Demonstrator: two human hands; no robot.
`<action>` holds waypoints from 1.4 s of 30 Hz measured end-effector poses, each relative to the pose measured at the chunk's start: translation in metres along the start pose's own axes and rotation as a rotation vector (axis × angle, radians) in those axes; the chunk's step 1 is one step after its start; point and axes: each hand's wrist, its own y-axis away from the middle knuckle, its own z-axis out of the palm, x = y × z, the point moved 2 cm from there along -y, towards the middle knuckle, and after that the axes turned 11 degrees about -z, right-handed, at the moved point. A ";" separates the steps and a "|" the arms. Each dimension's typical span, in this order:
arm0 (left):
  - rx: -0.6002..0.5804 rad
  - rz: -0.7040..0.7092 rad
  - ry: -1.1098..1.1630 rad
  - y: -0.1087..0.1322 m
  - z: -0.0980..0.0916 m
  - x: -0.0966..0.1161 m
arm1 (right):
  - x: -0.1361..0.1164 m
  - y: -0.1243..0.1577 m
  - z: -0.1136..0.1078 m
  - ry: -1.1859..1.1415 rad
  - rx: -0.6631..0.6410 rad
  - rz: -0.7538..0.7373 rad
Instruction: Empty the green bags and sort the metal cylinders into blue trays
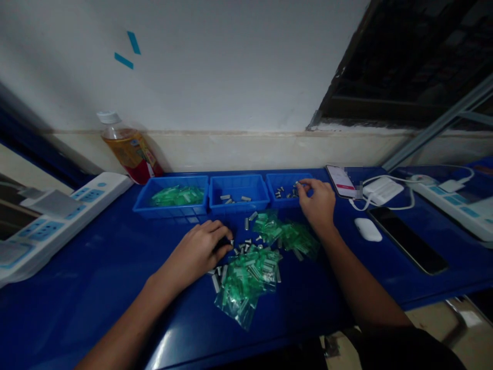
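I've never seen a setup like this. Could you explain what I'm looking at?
There is no machine here: the bare left hand and right hand belong to the person wearing the camera. This single picture looks forward and down from their head.

On the glossy blue table stand three blue plastic bins in a row. In front lie small silver metal screws and clear plastic bags of green pieces.

The left hand pinches a tiny metal part. The right hand's fingertips are at the right-hand bin; whether they grip anything is too small to tell.
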 end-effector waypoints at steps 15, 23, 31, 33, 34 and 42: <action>-0.039 0.062 -0.045 0.000 0.003 0.006 | -0.094 0.020 -0.009 -0.428 -0.126 -0.401; -0.015 0.031 -0.089 -0.003 0.003 0.011 | -0.104 0.027 -0.007 -0.509 -0.228 -0.451; -0.009 0.077 -0.063 0.000 0.000 0.011 | -0.112 0.038 -0.001 -0.516 -0.310 -0.513; -0.002 0.059 -0.073 -0.001 0.000 0.011 | -0.113 0.038 -0.001 -0.517 -0.328 -0.515; 0.006 0.040 -0.066 -0.001 0.000 0.011 | -0.113 0.038 -0.001 -0.521 -0.334 -0.515; 0.035 -0.109 0.518 -0.006 -0.007 0.011 | -0.113 0.037 -0.005 -0.550 -0.468 -0.617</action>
